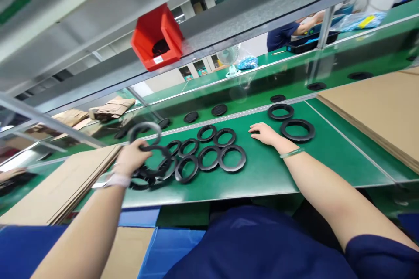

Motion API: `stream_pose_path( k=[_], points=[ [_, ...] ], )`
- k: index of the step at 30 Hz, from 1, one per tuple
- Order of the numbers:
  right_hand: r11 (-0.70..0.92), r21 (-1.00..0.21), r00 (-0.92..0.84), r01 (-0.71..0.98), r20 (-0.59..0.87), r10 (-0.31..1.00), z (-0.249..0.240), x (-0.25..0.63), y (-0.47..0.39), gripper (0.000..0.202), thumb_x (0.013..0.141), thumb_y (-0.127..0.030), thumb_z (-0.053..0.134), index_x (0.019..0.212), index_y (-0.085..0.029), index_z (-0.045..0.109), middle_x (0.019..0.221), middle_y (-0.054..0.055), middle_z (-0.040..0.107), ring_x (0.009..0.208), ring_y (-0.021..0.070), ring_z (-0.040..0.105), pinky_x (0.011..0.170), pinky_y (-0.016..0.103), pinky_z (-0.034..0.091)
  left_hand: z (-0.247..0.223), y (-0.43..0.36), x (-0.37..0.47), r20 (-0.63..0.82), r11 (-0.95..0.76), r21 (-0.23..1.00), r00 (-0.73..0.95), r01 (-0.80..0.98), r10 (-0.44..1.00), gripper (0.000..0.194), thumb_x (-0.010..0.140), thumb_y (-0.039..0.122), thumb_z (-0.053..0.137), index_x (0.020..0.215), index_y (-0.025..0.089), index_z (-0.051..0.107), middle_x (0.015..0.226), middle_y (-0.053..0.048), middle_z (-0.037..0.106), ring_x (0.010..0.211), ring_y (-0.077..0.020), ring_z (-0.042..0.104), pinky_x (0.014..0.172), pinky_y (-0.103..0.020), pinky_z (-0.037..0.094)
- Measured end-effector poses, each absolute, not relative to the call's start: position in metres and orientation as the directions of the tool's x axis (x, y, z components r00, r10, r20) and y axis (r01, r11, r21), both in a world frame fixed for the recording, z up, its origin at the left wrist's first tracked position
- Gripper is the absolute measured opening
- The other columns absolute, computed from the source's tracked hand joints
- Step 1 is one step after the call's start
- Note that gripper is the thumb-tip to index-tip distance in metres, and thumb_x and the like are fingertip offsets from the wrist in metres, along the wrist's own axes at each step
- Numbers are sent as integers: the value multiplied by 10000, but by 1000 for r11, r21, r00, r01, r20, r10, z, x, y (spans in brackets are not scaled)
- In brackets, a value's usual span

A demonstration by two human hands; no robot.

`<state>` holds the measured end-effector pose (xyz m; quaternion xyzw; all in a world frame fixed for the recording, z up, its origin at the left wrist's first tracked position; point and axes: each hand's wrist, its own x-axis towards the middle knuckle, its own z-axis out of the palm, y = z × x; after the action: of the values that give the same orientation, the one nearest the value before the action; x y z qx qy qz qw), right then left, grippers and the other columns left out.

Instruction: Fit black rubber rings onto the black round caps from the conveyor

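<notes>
Both hands worked over the green table (294, 174): the left hand (132, 157) was clenched around a raised black ring (144, 133), lifted just above a heap of rings (153, 174) at the table's left, while the right hand (265, 134) lay flat and released on the surface, holding nothing. Cardboard sheets (379, 109) flanked the table on the right, a cluster of laid-out rings (212, 150) sat between the hands, and two separate rings (297, 129) lay just beside the right hand.

Left arm bare, stretched forward, pale band at wrist; left hand (132, 157) raised, fingers curled shut in grip. Right arm bare, extended forward, green bangle at wrist; right hand (264, 134) flat, palm down, fingers spread loosely.
</notes>
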<state>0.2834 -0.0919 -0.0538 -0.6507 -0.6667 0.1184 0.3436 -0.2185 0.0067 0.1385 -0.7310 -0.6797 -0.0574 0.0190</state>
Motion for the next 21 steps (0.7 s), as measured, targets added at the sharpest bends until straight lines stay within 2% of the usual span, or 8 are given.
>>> stream_pose_path(
  k=[2,5,9,12,15,18,21],
  points=[
    [135,-618,80,775,307,948,-54,285,-93,232,828,-172,748,1052,-209,800,1260,92,698,1230,306,600,1134,491,438,126,17,-176,13,-236,74,236,969,972,214,856,299,704,986,154,616,837,-11,624,763,-180,598,741,-324,508],
    [152,-637,79,756,319,944,-54,287,-93,224,814,-181,741,1026,-210,805,1241,93,707,1226,312,608,1132,496,446,98,21,-120,-48,-376,106,382,921,923,262,902,328,719,1064,141,632,965,-45,636,856,-190,616,820,-367,540],
    [162,-672,94,723,329,940,-53,286,-94,203,798,-195,742,986,-235,809,1197,70,726,1206,299,623,1122,487,459,75,13,-66,-43,-472,125,480,873,876,283,912,333,718,1103,144,632,1042,-71,624,928,-209,611,874,-405,541],
    [143,-715,146,684,327,934,-52,284,-93,173,784,-195,739,935,-243,809,1130,58,747,1156,294,648,1101,486,471,84,2,-34,3,-534,148,540,832,842,279,892,315,733,1094,150,633,1069,-77,613,953,-218,601,908,-422,527],
    [115,-777,252,619,334,908,-50,286,-91,189,806,-227,705,966,-239,804,1065,51,761,1046,269,688,1025,452,523,106,-11,2,79,-589,190,585,786,807,299,861,284,751,1102,157,627,1099,-80,603,1003,-237,591,949,-443,507],
    [102,-836,414,539,369,832,-45,296,-92,290,845,-328,655,1067,-194,786,1057,84,761,937,258,703,923,435,568,119,-26,46,116,-633,259,627,729,770,341,863,289,744,1151,162,615,1110,-84,613,1009,-238,596,948,-438,511],
    [139,-868,559,476,421,715,-36,315,-96,453,884,-487,591,1131,-145,756,1102,128,748,982,271,699,927,436,572,107,-42,92,86,-648,329,662,687,745,376,892,345,724,1199,163,606,1098,-94,635,973,-230,620,913,-421,533]
  ],
)
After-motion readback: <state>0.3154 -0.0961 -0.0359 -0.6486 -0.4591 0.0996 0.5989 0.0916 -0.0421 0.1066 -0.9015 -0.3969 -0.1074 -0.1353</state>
